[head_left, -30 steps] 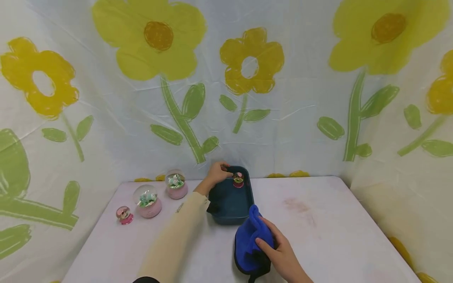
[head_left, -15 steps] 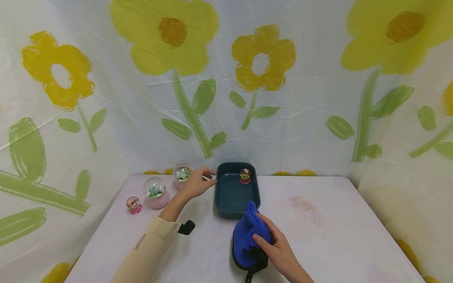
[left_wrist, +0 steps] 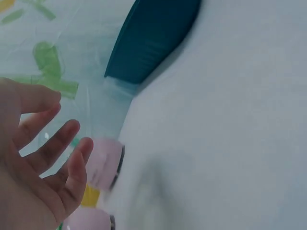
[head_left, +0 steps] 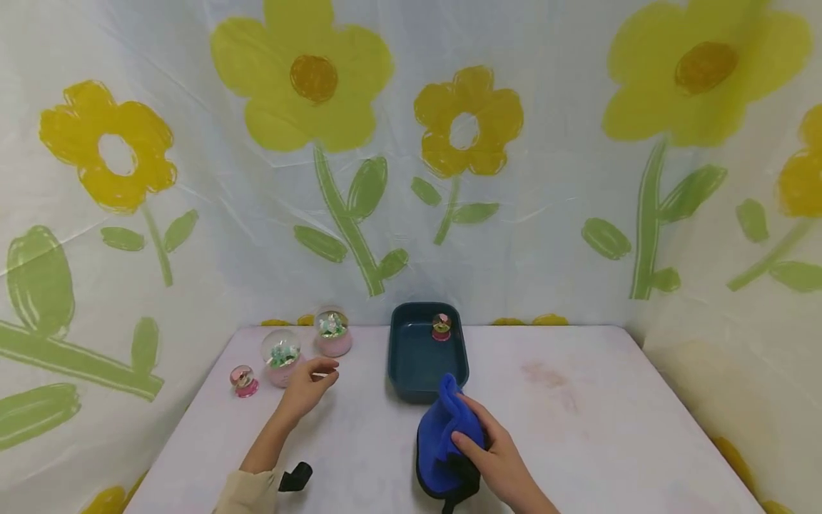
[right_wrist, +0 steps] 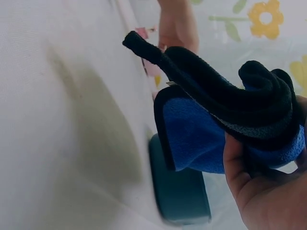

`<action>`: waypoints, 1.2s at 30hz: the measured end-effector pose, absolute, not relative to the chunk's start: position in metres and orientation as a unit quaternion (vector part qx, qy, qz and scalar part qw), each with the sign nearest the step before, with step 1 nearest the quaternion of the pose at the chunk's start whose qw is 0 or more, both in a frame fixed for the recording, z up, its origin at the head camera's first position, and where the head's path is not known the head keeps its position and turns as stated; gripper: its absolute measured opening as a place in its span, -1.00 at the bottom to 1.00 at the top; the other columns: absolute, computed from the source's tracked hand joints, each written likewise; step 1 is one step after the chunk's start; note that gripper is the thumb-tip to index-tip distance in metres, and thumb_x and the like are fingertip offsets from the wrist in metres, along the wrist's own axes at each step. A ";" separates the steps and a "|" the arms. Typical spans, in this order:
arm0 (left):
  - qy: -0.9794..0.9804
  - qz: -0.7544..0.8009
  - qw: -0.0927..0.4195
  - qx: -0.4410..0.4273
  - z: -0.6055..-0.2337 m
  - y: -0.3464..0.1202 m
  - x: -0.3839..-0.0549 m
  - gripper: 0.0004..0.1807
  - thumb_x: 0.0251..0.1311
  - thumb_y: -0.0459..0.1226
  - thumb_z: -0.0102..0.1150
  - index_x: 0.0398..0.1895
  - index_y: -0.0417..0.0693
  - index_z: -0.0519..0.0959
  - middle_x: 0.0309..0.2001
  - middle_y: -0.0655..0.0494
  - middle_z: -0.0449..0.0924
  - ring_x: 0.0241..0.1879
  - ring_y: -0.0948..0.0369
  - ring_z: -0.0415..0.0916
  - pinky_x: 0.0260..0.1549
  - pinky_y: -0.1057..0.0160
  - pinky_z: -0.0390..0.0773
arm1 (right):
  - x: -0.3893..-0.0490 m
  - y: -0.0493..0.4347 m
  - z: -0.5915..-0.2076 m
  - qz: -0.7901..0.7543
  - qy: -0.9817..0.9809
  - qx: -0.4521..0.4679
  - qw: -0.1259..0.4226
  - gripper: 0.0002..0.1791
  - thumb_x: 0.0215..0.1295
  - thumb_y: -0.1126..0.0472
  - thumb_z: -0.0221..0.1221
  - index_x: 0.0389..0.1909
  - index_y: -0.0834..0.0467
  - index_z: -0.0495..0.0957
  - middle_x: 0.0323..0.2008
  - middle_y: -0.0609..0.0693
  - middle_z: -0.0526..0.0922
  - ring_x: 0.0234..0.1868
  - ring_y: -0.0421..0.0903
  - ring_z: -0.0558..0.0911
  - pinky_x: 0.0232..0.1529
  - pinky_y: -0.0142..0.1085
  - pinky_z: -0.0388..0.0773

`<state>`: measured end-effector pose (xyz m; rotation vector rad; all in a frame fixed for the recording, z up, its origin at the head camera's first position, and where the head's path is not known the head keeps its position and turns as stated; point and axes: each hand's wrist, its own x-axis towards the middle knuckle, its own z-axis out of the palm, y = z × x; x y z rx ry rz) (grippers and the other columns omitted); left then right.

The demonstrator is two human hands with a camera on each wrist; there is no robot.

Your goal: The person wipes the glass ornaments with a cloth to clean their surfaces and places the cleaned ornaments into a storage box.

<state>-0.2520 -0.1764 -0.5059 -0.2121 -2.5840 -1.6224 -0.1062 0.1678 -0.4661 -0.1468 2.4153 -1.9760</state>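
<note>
The left hand has been drawn back from the teal tray, where the small globe is left standing, its placement seemingly finished. A blue cloth is gripped by the right hand; the left palm, hidden in the head view, is revealed by the left wrist view, fingers loosely parted, nothing held.

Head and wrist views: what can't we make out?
Head: fingers of the right hand, behind the folded blue cloth with black edging.
Head: details inside the small clear globe with pink base in the teal rectangular tray, too small.
Left wrist: tray's inside, hidden by its wall; top edge crops it.
Right wrist: part of the left hand, behind cloth.
</note>
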 end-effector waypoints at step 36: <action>-0.852 -0.487 0.132 0.138 -0.525 -0.326 -0.198 -0.30 0.12 -0.20 0.40 0.25 -0.35 0.36 0.10 -0.38 0.46 0.01 -0.15 0.50 -0.38 0.57 0.43 | -0.104 0.159 -0.477 -0.637 0.763 -0.098 0.056 -0.38 0.37 0.05 0.18 0.41 0.03 0.27 0.38 0.26 0.24 0.30 0.28 0.32 0.15 0.13 0.38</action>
